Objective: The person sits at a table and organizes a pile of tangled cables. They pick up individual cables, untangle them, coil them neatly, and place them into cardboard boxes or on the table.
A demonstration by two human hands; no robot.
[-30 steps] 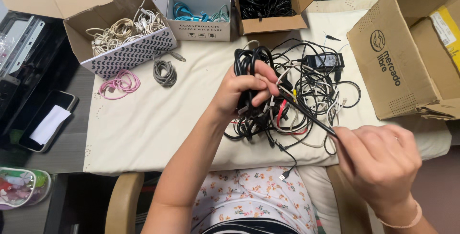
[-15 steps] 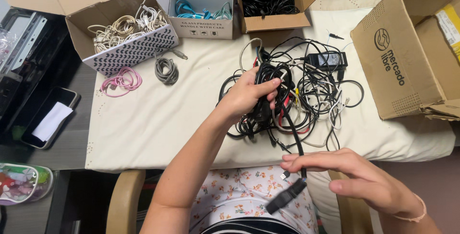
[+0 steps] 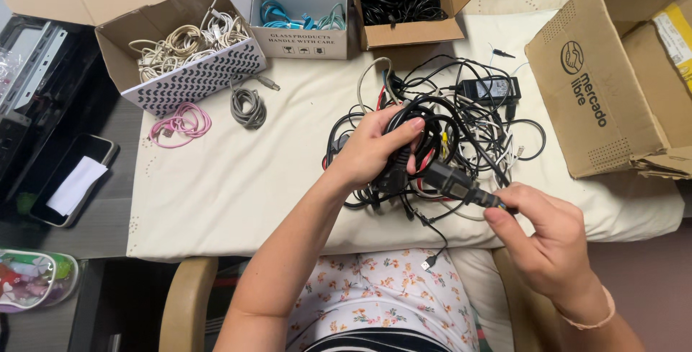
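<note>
Hands: our left hand [image 3: 375, 151] grips a bundle of black cables [image 3: 425, 117]; our right hand [image 3: 544, 240] pinches a black plug [image 3: 448, 179] between fingertips.
Plug: just right of the left hand, over the near table edge, its cord running into the tangle.
Tangle: mid-table on cream cloth [image 3: 238, 186].
Surroundings: three open boxes hold sorted cables; pink coil [image 3: 180, 122] and grey coil [image 3: 248, 107] lie apart.

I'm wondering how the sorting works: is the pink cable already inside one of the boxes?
No, the coiled pink cable lies on the cream cloth, just outside the patterned box of beige cables.
</note>
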